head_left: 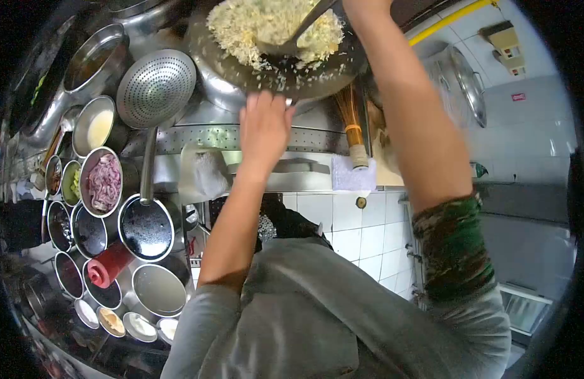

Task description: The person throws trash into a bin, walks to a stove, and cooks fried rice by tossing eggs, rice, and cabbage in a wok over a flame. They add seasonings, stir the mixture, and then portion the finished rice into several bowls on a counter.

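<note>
My left hand (265,126) is at the near rim of a large dark wok (241,76), its fingers bent over the edge; what they grip is partly hidden. Fried rice (267,31) with yellow bits fills the wok's far part, and loose grains lie scattered near its front. At the top edge of the view, my right hand (366,5) is closed round the handle of a metal ladle (314,19). The ladle's bowl end is in the rice. My right hand's fingers are mostly cut off by the frame.
Left of the wok lie a perforated strainer (156,88), a bowl of sliced onions (104,183), a bowl of pale liquid (100,129), a red bottle (109,265) and several seasoning containers. A bamboo brush (353,129) and a folded cloth (354,174) are at the right.
</note>
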Demonstrator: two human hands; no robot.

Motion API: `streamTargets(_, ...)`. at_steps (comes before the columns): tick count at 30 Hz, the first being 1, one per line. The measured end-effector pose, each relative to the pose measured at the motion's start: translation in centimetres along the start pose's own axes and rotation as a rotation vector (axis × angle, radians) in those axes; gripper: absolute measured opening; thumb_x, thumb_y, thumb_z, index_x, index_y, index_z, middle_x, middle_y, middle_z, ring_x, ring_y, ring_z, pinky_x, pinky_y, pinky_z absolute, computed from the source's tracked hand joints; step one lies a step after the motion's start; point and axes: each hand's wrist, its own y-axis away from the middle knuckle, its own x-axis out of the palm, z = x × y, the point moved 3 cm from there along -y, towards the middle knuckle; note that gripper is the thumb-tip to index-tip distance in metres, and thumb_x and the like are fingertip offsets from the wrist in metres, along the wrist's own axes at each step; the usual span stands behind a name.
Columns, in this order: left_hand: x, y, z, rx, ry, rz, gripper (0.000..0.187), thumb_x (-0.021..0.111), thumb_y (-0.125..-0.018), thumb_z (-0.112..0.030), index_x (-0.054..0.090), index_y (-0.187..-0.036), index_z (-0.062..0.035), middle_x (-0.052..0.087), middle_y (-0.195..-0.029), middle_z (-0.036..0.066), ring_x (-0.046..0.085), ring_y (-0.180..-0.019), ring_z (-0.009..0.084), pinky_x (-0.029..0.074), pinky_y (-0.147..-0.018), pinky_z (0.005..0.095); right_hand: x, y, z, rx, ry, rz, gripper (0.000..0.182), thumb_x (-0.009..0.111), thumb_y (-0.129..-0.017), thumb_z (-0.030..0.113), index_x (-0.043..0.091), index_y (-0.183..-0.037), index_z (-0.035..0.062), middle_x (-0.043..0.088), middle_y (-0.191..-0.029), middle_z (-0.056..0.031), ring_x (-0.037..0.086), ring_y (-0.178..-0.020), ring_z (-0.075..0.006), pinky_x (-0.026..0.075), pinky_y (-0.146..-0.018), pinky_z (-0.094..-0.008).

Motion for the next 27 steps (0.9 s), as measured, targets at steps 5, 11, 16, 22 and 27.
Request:
streamTargets(5,-6.0,0.7,-3.3,0.082,0.085,-0.046,0.013,0.072,-0.084,-0.013,0.063,-0.085,-0.0036,0.055,-0.088,0.016,0.051,-0.087,0.0387,0.041,-0.077,0.0469,-4.1,2.0,3.8,0.29,-0.278,0.144,0.033,0.062,-0.098,0.027,0.048,-0.072,0.0109,0.044,-0.052,0.0014,0.042,-0.04,-0.0116,0.034,-0.039,-0.0308)
streamTargets(11,-0.2,-1.9,-0.2,0.015,0.083,-0.014,0.014,0.071,-0.084,-0.015,0.063,-0.084,-0.0038,0.056,-0.089,0.016,0.051,-0.087,0.038,0.042,-0.074,0.049,-0.9,0.8,5.0,0.249,0.133,0.092,0.034,0.059,-0.099,0.026,0.05,-0.071,0.0096,0.045,-0.053,-0.0004,0.042,-0.042,-0.0115,0.034,-0.042,-0.0308)
streamTargets(16,-4.3,3.5,-2.0,0.023,0.213,0.055,0.013,0.072,-0.082,-0.013,0.065,-0.084,-0.0024,0.058,-0.091,0.017,0.051,-0.088,0.0379,0.042,-0.074,0.0472,-3.3,1.9,3.4,0.14,-0.284,0.238,0.03,0.06,-0.095,0.024,0.049,-0.069,0.011,0.045,-0.056,-0.0002,0.042,-0.045,-0.011,0.034,-0.042,-0.0317)
streamTargets(22,-3.0,-5.5,-1.0,0.014,0.063,0.006,0.015,0.071,-0.084,-0.017,0.065,-0.085,-0.0029,0.057,-0.091,0.014,0.052,-0.088,0.0348,0.043,-0.075,0.0463,-1.9,-8.4,2.5,0.487,-0.267,0.074,0.028,0.068,-0.092,0.02,0.045,-0.081,0.0103,0.04,-0.055,0.0016,0.037,-0.043,-0.0123,0.031,-0.041,-0.0314)
streamTargets(27,1.6,-6.0,1.1,0.001,0.048,0.039,0.016,0.073,-0.083,-0.017,0.066,-0.089,-0.003,0.057,-0.091,0.016,0.053,-0.091,0.0387,0.044,-0.074,0.0484,-3.5,-10.9,0.7,0.337,-0.419,0.162,0.031,0.065,-0.094,0.027,0.048,-0.076,0.0086,0.043,-0.054,-0.0004,0.04,-0.04,-0.0128,0.033,-0.04,-0.0307)
